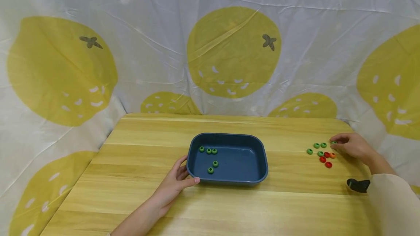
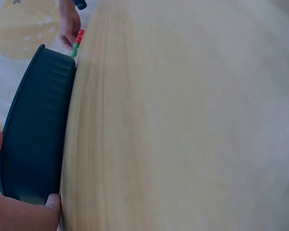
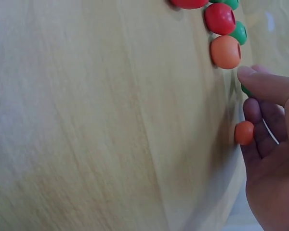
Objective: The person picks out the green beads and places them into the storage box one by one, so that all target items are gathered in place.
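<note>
My left hand (image 1: 172,183) grips the near left corner of a dark blue plastic basin (image 1: 236,161), with the thumb at its front and the fingers along its left side. Inside the basin lie several green beads (image 1: 210,170). On the right, my right hand (image 1: 356,146) pinches a green bead (image 3: 246,90) between thumb and fingertips, mostly hidden. An orange bead (image 3: 243,133) sits against the lower fingers in the right wrist view. Beside that hand are loose green beads (image 1: 316,145), red beads (image 1: 323,159) and another orange bead (image 3: 225,51).
All this stands on a wooden table (image 1: 279,210). A white cloth (image 1: 157,46) printed with yellow fruit hangs behind it and at the sides. A black object (image 1: 358,185) shows at the right wrist, by the beige sleeve (image 1: 390,199).
</note>
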`<state>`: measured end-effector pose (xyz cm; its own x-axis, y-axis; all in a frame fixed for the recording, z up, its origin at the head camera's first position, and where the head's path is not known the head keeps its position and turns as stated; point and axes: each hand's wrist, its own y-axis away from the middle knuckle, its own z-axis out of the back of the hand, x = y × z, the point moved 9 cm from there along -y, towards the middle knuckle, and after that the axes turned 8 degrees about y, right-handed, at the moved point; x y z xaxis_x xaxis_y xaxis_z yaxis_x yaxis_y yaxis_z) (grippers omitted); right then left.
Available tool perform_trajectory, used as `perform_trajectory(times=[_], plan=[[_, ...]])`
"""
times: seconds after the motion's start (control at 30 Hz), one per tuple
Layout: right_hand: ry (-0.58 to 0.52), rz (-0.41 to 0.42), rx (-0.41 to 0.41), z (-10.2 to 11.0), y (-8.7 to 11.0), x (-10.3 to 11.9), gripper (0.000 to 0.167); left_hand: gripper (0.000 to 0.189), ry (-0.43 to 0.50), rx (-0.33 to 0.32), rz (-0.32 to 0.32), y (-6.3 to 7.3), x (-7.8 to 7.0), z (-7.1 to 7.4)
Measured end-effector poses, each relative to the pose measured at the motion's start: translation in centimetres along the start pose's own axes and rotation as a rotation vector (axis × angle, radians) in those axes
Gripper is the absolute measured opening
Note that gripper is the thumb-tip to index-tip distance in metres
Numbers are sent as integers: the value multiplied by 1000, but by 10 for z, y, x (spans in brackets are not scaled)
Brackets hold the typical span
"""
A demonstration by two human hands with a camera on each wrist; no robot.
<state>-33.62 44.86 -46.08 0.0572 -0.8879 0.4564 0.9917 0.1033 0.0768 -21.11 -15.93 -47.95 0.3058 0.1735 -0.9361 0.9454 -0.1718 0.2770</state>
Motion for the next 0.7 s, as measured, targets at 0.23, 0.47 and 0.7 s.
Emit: perform_trajectory(times=[0.23,0.47,0.7], plan=[[18,-1,-17,12,0,6,37,87,-5,1,2,0,1,0],[-16,25,-2,19,-2,15,40,87,-9,-4,10,-2,1,1],[32,52,-12,24,-7,30,43,88,-9,-9,2,0,0,-1]])
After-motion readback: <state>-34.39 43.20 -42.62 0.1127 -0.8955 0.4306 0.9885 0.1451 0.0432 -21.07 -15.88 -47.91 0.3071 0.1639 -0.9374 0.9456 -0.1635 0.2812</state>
